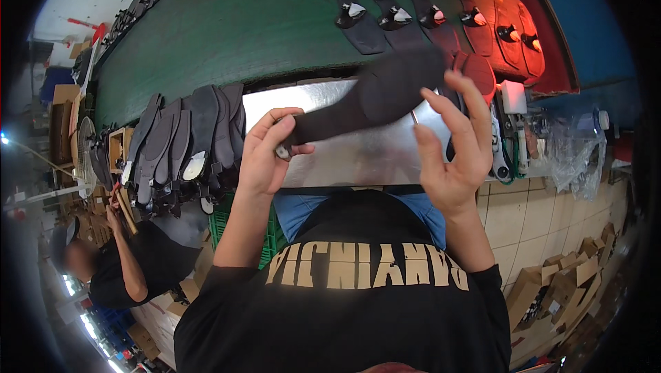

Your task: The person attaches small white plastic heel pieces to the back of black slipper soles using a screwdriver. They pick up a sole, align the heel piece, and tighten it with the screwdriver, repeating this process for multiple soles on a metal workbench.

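A dark, flat, sole-shaped shoe part [392,91] hangs tilted over the shiny metal worktop [323,166], its wide end up and to the right, slightly blurred. My left hand [268,146] pinches its narrow end between thumb and fingers. A small pale, metal-looking bit shows below that thumb. Beside the wide end, my right hand [458,146] has its fingers spread and curved. Its fingertips are close to the part's edge; whether they touch it I cannot tell.
Similar dark parts [165,139] lie piled left of the worktop. Beyond it, a green belt [227,36] carries several sandal-like pieces [358,22], some under red light. Tools [506,146] and a clear plastic bag [575,153] sit at right. Another person [131,256] works at lower left.
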### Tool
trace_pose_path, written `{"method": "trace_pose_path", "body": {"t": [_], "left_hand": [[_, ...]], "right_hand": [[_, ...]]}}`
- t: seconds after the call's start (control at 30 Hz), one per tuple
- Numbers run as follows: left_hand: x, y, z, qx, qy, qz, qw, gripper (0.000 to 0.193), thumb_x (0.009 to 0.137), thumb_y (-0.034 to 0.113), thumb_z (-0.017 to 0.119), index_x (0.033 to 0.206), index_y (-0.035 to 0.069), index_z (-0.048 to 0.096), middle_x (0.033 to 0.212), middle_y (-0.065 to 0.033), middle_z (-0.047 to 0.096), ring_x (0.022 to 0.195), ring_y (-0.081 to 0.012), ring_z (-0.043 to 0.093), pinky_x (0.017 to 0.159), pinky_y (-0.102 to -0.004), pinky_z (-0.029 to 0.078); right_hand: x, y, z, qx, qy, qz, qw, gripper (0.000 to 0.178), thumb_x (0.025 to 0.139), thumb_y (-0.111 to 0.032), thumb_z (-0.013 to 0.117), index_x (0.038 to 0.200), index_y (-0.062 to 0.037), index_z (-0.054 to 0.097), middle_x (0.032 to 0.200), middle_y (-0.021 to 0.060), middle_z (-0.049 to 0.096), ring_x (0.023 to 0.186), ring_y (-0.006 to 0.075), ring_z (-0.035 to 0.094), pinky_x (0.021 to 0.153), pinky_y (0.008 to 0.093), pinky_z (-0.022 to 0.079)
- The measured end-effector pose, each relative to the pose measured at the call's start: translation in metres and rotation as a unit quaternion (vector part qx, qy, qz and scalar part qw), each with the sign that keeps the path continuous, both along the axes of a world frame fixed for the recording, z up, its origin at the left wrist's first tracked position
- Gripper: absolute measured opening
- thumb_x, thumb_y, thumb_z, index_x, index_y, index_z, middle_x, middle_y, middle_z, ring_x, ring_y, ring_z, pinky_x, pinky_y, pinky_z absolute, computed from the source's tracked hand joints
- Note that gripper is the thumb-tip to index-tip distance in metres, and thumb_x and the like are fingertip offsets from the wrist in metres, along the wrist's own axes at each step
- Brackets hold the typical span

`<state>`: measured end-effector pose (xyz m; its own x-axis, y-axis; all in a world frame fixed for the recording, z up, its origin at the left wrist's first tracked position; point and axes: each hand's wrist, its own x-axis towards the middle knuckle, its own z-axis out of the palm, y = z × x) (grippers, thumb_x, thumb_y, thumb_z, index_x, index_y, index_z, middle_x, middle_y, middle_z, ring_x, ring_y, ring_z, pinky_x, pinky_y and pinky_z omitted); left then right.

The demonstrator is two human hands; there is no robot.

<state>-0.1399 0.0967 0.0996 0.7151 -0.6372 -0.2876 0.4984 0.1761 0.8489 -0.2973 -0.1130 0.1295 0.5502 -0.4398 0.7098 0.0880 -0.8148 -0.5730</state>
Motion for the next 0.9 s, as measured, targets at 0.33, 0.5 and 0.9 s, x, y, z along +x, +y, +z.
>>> {"method": "trace_pose_path", "body": {"t": [0.33, 0.5, 0.9], "left_hand": [[-0.017, -0.004, -0.058, -0.045, 0.357, 0.072, 0.93, 0.039, 0.093, 0.02, 0.057, 0.125, 0.0, 0.05, 0.121, -0.0172, 0.057, 0.103, -0.0283, 0.064, 0.069, -0.0282, 0.061], [-0.022, -0.019, -0.065, -0.089, 0.461, 0.032, 0.882, 0.032, 0.09, 0.024, 0.061, 0.113, 0.003, 0.054, 0.107, -0.0124, 0.063, 0.1, -0.0241, 0.066, 0.065, -0.0246, 0.06], [-0.051, -0.052, -0.046, -0.044, 0.454, 0.052, 0.888, 0.022, 0.086, 0.027, 0.067, 0.096, 0.009, 0.058, 0.084, -0.003, 0.062, 0.07, -0.0118, 0.058, 0.042, -0.0219, 0.033]], "right_hand": [[-0.015, 0.008, -0.106, 0.034, 0.251, -0.072, 0.965, 0.04, 0.086, 0.001, 0.054, 0.126, -0.0031, 0.056, 0.09, 0.0119, 0.053, 0.079, 0.0248, 0.054, 0.072, 0.035, 0.045], [-0.024, 0.043, -0.075, 0.381, 0.24, 0.181, 0.874, 0.045, 0.089, 0.001, 0.05, 0.134, -0.0053, 0.051, 0.073, 0.0063, 0.057, 0.061, 0.0116, 0.053, 0.057, 0.0245, 0.043], [-0.022, 0.061, -0.087, 0.441, 0.206, 0.204, 0.85, 0.051, 0.09, 0.003, 0.051, 0.14, -0.0025, 0.044, 0.074, 0.0048, 0.061, 0.062, 0.0088, 0.053, 0.058, 0.0227, 0.044]]}}
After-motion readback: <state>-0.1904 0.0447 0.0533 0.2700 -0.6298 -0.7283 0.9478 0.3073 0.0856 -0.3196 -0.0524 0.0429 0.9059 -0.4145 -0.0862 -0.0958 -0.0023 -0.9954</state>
